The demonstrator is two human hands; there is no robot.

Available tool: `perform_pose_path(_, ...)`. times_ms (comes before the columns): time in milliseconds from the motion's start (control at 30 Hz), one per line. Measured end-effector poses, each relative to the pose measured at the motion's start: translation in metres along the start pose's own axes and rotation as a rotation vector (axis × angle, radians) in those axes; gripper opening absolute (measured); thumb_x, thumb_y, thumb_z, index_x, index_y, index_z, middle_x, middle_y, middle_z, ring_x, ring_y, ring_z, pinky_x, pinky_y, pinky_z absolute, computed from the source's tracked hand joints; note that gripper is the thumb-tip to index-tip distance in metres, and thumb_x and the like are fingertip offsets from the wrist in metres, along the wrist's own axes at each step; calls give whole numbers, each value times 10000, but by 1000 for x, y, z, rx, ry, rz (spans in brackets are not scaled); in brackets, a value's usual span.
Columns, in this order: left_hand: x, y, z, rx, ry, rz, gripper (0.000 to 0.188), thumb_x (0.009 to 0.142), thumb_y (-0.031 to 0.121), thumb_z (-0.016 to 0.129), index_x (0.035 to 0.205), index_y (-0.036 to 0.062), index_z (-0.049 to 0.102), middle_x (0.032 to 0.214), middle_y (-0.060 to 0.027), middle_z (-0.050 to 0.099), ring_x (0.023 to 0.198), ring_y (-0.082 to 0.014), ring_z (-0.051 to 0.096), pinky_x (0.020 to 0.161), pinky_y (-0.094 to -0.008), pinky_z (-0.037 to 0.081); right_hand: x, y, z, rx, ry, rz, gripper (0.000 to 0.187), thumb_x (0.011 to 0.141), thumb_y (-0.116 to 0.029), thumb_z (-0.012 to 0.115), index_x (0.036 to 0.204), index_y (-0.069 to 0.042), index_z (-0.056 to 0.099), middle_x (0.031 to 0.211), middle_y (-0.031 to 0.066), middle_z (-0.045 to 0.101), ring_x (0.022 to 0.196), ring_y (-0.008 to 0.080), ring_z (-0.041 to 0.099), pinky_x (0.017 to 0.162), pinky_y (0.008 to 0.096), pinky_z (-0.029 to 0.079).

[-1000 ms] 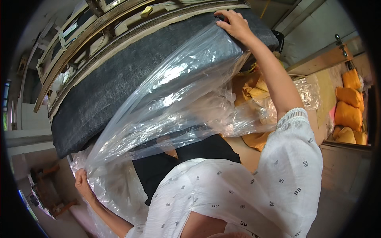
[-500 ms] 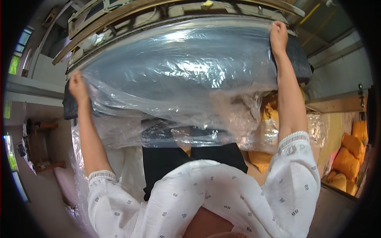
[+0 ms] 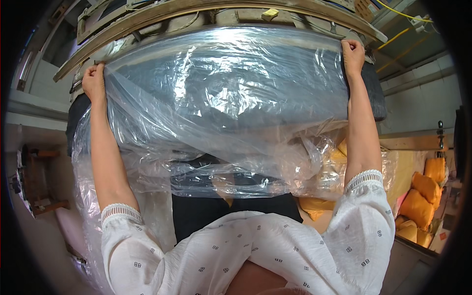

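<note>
A wide clear plastic sheet [image 3: 216, 93] is held stretched out between two hands, and most of a long dark padded form [image 3: 377, 101] is covered by it, only the form's ends being left bare at left and right. The sheet's far left corner is pinched by the grip of the left hand [image 3: 94, 83], thumb and fingers being pressed together on it. On the right, the sheet's far edge is pinched likewise by the grip of the right hand [image 3: 353, 57], placed a little farther off than the left one. The sheet is pulled fairly smooth at the far side, while slanting folds are seen at the left and loose crumples toward the near side, where the black trousers [image 3: 189, 212] are partly overlaid by it. Beyond the form, a long wooden bar [image 3: 93, 51] is seen, with a small yellow piece [image 3: 270, 13] set near it. Orange cloth [image 3: 317, 209] is partly veiled by the plastic at the near right, and orange bundles [image 3: 418, 201] are stacked farther right.
</note>
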State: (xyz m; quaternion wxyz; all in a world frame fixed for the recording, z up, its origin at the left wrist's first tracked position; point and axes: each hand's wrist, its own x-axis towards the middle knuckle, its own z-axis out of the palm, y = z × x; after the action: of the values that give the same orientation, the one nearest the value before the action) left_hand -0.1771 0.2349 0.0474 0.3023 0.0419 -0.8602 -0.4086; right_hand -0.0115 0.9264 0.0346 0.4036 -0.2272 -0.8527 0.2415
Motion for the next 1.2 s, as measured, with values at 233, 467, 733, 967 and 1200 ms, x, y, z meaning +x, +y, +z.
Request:
perform_pose_path(233, 5, -20, -11, -45, -29, -67, 262, 763, 273, 658, 791, 14, 624, 727, -27, 573, 699, -123, 502, 675, -259, 404, -2, -4, 8, -96, 91, 82, 394, 738, -335, 648, 894, 1, 516, 974, 195, 499, 968, 323, 476, 872, 383, 378)
perform_pose_path(467, 4, -11, -27, -356, 6, -256, 265, 864, 243, 540, 866, -10, 619, 800, -48, 585, 760, -157, 522, 748, -285, 407, 5, -2, 1, 13, 54, 119, 384, 851, -348, 531, 888, 35, 538, 1032, 238, 488, 1013, 352, 442, 923, 399, 320)
perform_pose_path(733, -24, -11, -28, 48, -156, 207, 345, 922, 324, 454, 921, 2, 577, 856, -137, 601, 841, -279, 576, 770, -328, 427, -18, -15, -13, -298, -112, 21, 439, 844, -401, 529, 865, 32, 602, 953, 222, 570, 937, 379, 524, 835, 415, 398)
perform_pose_path(967, -73, 22, -65, 309, -164, 207, 402, 882, 405, 483, 1098, 87, 598, 1066, -119, 611, 993, -287, 573, 858, -360, 438, -44, -18, -83, -8, -327, 69, 341, 849, -308, 604, 1002, -4, 622, 939, 78, 629, 853, 154, 556, 783, 277, 433)
perform_pose_path(1200, -105, 100, 64, -55, -312, 482, 258, 785, 329, 583, 858, 84, 615, 865, -104, 614, 849, -320, 582, 705, -417, 466, -83, -112, -97, -49, -273, -543, 285, 871, -123, 556, 1138, -24, 542, 1101, 129, 543, 996, 224, 524, 854, 314, 405)
